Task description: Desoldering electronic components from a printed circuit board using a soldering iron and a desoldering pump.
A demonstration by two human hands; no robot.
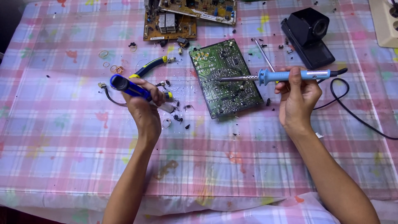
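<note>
1. A checked tablecloth (62,137) in pink and pale blue covers the table.
2. Two brown circuit boards (188,16) lie at the far edge, one partly on top of the other.
3. A black stand (309,35) sits at the far right, tilted.
4. A cream power strip (385,20) shows at the top right corner.
5. Pliers with blue and yellow handles (151,66) lie left of the middle.
6. Small wire rings (110,62) lie scattered near the pliers.
7. A thin metal rod (263,54) lies just left of the stand.
8. Tiny black parts (179,118) are strewn about the middle of the cloth.
</note>
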